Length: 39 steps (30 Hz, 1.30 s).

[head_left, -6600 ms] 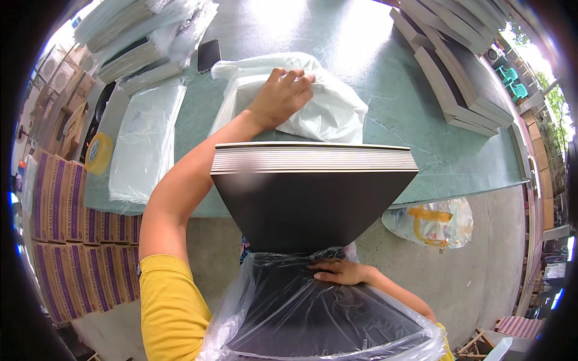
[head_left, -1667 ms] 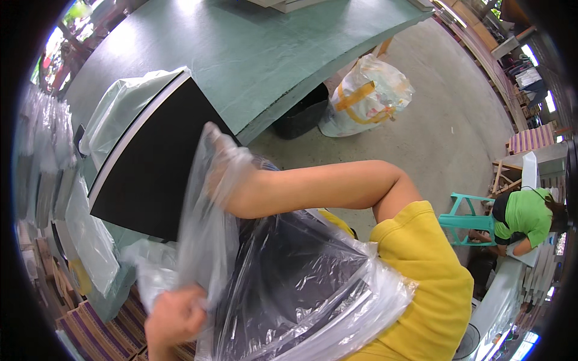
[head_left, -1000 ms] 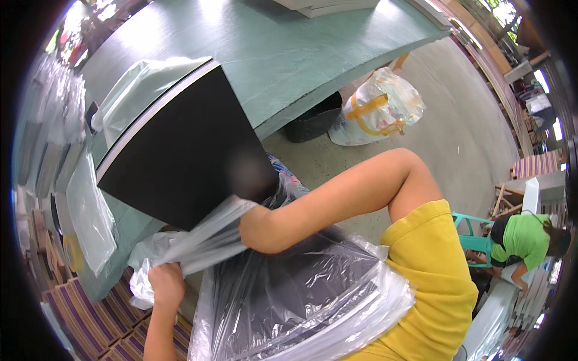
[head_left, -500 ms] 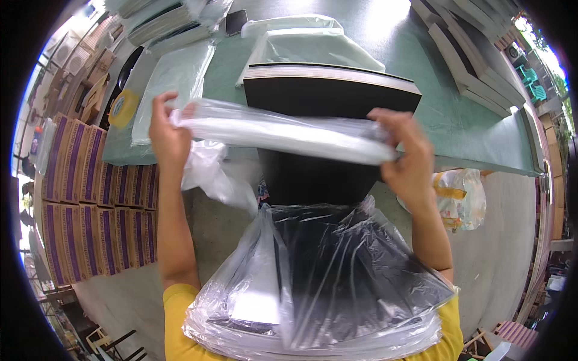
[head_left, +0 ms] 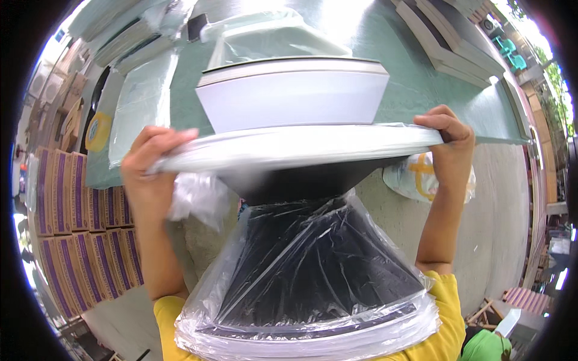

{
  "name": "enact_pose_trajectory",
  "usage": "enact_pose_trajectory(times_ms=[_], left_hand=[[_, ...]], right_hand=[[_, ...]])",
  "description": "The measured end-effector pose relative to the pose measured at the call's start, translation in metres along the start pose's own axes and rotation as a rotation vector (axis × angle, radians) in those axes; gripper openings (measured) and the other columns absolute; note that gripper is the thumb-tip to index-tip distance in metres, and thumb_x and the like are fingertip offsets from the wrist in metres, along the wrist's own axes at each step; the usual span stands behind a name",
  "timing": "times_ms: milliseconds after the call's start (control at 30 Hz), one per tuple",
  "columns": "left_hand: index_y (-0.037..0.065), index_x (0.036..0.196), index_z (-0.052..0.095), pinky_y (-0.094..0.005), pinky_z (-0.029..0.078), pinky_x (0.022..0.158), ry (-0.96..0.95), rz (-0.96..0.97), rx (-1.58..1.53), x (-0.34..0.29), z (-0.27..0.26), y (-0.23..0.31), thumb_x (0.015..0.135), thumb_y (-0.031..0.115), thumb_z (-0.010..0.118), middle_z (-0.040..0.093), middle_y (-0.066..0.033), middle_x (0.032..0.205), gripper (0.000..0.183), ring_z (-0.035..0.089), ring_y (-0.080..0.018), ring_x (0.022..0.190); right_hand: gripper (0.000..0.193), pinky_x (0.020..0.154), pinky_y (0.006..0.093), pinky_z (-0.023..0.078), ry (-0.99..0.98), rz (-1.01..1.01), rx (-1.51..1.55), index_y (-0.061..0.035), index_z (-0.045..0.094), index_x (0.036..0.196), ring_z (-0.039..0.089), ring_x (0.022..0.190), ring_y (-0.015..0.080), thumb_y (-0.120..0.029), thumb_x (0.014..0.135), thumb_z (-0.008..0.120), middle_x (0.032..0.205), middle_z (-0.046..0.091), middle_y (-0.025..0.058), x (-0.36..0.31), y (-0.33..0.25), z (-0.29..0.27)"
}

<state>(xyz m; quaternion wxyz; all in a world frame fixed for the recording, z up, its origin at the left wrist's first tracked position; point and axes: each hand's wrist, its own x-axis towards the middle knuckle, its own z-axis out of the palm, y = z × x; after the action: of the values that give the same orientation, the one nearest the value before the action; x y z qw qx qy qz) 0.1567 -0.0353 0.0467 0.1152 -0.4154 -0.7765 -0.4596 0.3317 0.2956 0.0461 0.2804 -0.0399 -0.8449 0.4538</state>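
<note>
My left hand (head_left: 155, 161) and my right hand (head_left: 450, 137) grip opposite ends of a long white-edged bundle (head_left: 307, 143) with clear plastic along it. Their fingers curl over its ends. A black sheet surface (head_left: 295, 180) shows beneath the bundle; whether the two are joined I cannot tell. Just beyond stands a thick stack of sheets (head_left: 292, 99) with a white near face, on the green table. Crumpled clear film (head_left: 200, 197) hangs by my left wrist, blurred. Against my body rests a black sheet in clear plastic (head_left: 319, 265), with layered whitish edges below.
Plastic-wrapped stacks (head_left: 144, 42) and yellow tape (head_left: 98, 131) lie on the green table (head_left: 415, 90) at left. More board stacks (head_left: 448, 45) stand at far right. Brown cartons (head_left: 78, 234) are piled at lower left. A plastic bag (head_left: 415, 180) sits below the table's right side.
My hands have spread apart, still gripping plastic, with a thicker white edge now between them. The stack beyond showed a black face before and shows white now. My view has shifted rightward.
</note>
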Motion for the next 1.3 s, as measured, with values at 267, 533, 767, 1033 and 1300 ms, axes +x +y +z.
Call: enact_pose_trajectory(times_ms=[267, 533, 767, 1033, 1300], left_hand=[[0.0, 0.099, 0.054, -0.0218, 0.037, 0.042, -0.759, -1.239, -1.297, -0.097, 0.046, -0.105, 0.062, 0.016, 0.069, 0.057, -0.012, 0.07, 0.043, 0.049, -0.0138, 0.049], [-0.002, 0.11, 0.049, -0.0305, 0.039, 0.073, -0.548, -0.719, -0.332, -0.186, 0.148, -0.145, 0.065, 0.023, 0.069, 0.055, -0.0169, 0.097, 0.055, 0.052, -0.0232, 0.083], [-0.001, 0.096, 0.057, -0.031, 0.043, 0.076, -0.534, -0.714, 0.05, -0.166, 0.084, -0.135, 0.066, 0.02, 0.066, 0.06, -0.0117, 0.092, 0.037, 0.056, -0.0202, 0.086], [0.003, 0.098, 0.056, -0.0261, 0.045, 0.061, -1.569, 0.294, -1.119, -0.057, 0.035, 0.038, 0.075, 0.01, 0.061, 0.056, -0.0066, 0.079, 0.025, 0.054, -0.0141, 0.066], [-0.001, 0.091, 0.055, -0.029, 0.043, 0.065, -0.683, -0.533, -0.093, -0.141, 0.152, -0.084, 0.078, 0.017, 0.056, 0.056, -0.0089, 0.084, 0.022, 0.052, -0.0151, 0.073]], right_hand=[[0.032, 0.059, 0.0242, 0.041, -0.452, 0.806, 0.711, -0.0035, 0.055, 0.099, 0.051, 0.072, 0.011, -0.016, 0.07, 0.061, 0.088, 0.057, 0.0028, -0.112, 0.171, 0.058], [0.021, 0.06, 0.0363, 0.043, -0.17, 0.923, -0.064, -0.0048, 0.056, 0.089, 0.056, 0.074, 0.027, -0.014, 0.071, 0.053, 0.09, 0.058, 0.0125, -0.182, 0.22, 0.138], [0.022, 0.067, 0.0309, 0.045, -0.073, 0.406, -0.329, -0.001, 0.057, 0.089, 0.056, 0.078, 0.0265, -0.014, 0.071, 0.059, 0.086, 0.058, 0.0149, -0.131, 0.163, 0.093], [0.061, 0.097, 0.0388, 0.029, -1.43, -0.159, 0.933, 0.0059, 0.039, 0.12, 0.036, 0.117, 0.0332, -0.04, 0.082, 0.052, 0.125, 0.037, 0.0236, -0.078, -0.011, 0.076], [0.067, 0.093, 0.0368, 0.032, -1.337, 0.464, -0.137, -0.0012, 0.046, 0.116, 0.039, 0.114, 0.0316, -0.057, 0.081, 0.038, 0.121, 0.042, 0.0224, -0.119, 0.135, 0.126]])
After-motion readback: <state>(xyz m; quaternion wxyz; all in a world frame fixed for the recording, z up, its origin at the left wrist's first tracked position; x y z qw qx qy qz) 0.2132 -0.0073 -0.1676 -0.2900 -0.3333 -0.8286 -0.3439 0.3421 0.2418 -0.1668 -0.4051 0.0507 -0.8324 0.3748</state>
